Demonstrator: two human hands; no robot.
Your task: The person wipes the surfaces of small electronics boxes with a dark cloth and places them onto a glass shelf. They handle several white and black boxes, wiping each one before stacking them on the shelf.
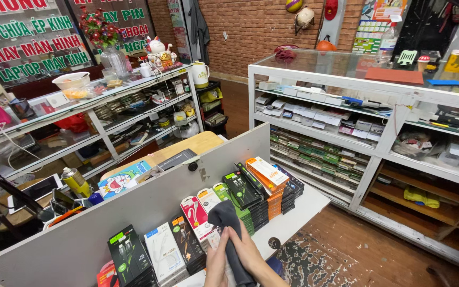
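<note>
Cloth (228,228), dark grey, stands bunched between both hands at the bottom edge of the view, over the white counter (293,218). Its top is rounded and rises in front of the boxes; its lower end runs out of view.

Left hand (216,263): only the fingers and part of the palm show, pressed flat against the cloth's left side. Thumb hidden; grip closed on the cloth as far as can be seen.

Right hand (251,255): fingers wrap the cloth from the right and overlap it; wrist cut off by the bottom edge.

Boxes (245,191): a row of small packages, black, white, green and orange, stands along a grey partition (134,212). The boxes just behind the cloth are partly covered by it. The leftmost ones are cut off at the bottom.

Behind the partition: a spray can (75,182) and a phone (35,190), partly blocked by a dark stand (6,194). The glass case (357,95) at right holds many small items, too small to tell apart.
</note>
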